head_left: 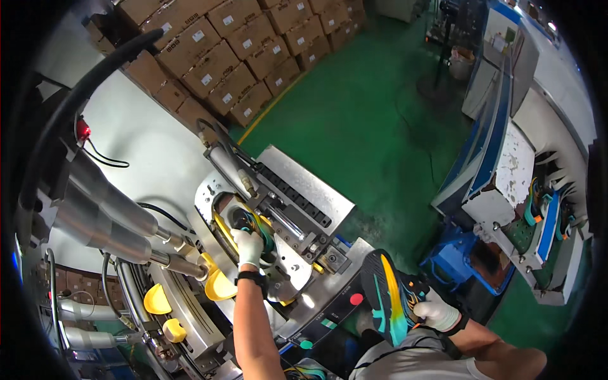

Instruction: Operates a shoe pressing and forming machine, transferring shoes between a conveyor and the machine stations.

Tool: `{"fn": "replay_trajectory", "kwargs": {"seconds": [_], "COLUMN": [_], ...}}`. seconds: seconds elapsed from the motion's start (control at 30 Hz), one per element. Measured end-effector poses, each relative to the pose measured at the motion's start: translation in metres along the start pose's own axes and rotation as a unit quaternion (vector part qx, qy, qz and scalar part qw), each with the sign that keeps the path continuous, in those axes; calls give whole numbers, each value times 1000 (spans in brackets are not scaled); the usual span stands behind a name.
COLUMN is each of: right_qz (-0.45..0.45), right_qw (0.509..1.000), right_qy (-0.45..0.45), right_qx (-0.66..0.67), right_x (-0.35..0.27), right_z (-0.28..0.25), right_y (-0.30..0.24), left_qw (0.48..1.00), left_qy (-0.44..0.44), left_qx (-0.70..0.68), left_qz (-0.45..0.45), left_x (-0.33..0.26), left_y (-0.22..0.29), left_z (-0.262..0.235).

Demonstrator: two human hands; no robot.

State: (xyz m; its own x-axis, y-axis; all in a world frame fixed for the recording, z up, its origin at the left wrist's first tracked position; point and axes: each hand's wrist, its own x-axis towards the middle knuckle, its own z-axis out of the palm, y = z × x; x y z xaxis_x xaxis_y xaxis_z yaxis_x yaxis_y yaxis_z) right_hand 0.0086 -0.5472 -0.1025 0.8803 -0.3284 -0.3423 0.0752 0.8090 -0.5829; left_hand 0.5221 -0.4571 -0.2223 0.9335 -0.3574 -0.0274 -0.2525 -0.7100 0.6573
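My left hand (pixel 248 246), in a white glove, reaches into the metal shoe press on my left. Its fingers are closed on a dark shoe (pixel 265 233) with teal and orange parts, which sits in the press's cradle; the hand hides part of it. My right hand (pixel 437 311), also gloved, grips a second shoe (pixel 389 294) near my body. That shoe's black sole, with yellow and turquoise bands, faces up. Yellow pads (pixel 220 286) are fitted on the press beside my left forearm.
Large metal cylinders (pixel 107 221) slant in from the left. Red and green round buttons (pixel 356 299) are on the press's front panel. Stacked cartons (pixel 221 69) stand at the back. At the right, a machine (pixel 506 164) holds more shoes above a blue plastic stool (pixel 453 253).
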Motion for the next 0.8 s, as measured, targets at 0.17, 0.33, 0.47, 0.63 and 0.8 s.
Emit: {"fn": "replay_trajectory", "kwargs": {"seconds": [0.17, 0.33, 0.47, 0.63, 0.8], "right_qz": [-10, -8, -24, -49, 7], "right_qw": [996, 954, 906, 546, 710], "right_qy": [12, -47, -199, 39, 2], "right_qx": [-84, -297, -374, -836, -704], "right_x": [38, 112, 285, 474, 475], "right_z": [33, 132, 180, 169, 174], "right_y": [4, -28, 27, 143, 183], "left_qw": [987, 958, 953, 908, 794], "left_qy": [-74, 18, 56, -15, 230], "left_qx": [-95, -287, -299, -224, -194], "left_qz": [-103, -7, 16, -353, -528], "left_x": [1, -179, -366, -555, -734], "left_y": [-22, -8, -41, -26, -95], "left_z": [-82, -163, -221, -269, -220]}}
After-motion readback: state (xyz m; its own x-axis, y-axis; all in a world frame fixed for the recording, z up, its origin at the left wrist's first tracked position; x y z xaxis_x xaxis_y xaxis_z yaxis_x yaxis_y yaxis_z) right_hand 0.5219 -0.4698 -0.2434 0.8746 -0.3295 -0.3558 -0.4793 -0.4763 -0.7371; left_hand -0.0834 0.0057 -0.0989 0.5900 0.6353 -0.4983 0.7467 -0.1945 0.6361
